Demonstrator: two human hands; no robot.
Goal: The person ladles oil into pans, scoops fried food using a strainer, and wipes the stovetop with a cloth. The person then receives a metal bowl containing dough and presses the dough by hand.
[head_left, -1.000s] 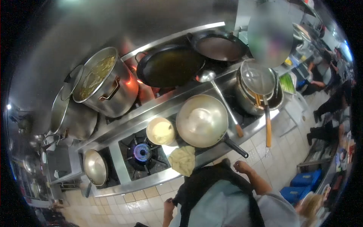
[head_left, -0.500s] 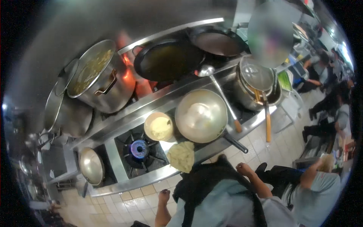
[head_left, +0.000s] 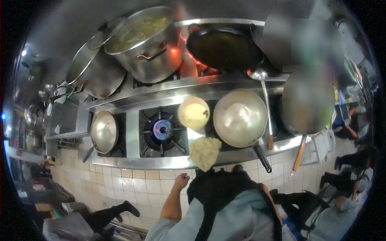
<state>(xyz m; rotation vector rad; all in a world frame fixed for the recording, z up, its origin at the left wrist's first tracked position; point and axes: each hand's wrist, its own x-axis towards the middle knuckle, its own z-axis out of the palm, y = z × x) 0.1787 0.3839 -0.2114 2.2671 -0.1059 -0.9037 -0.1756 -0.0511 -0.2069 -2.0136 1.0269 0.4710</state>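
Observation:
My left hand hangs by my side over the tiled floor, fingers curled in, with nothing visible in it. Of my right arm only a strip of skin shows along my body; its fingers are hidden. In front of me a crumpled cloth lies on the stove's front edge, touched by neither hand. Behind the cloth is a tub of pale yellow contents. A wide steel pan with a black handle sits right of the tub. To the tub's left, a burner burns with a small blue flame.
A smaller pan rests at the stove's left end. Large pots and a dark wok with flames beside it stand at the back. A long ladle lies right of the steel pan. Other people are at right and lower left.
My view has swung so that the stove appears more level and shifted right. My right hand, visible before, is now mostly hidden by my body. Another person shows at lower left.

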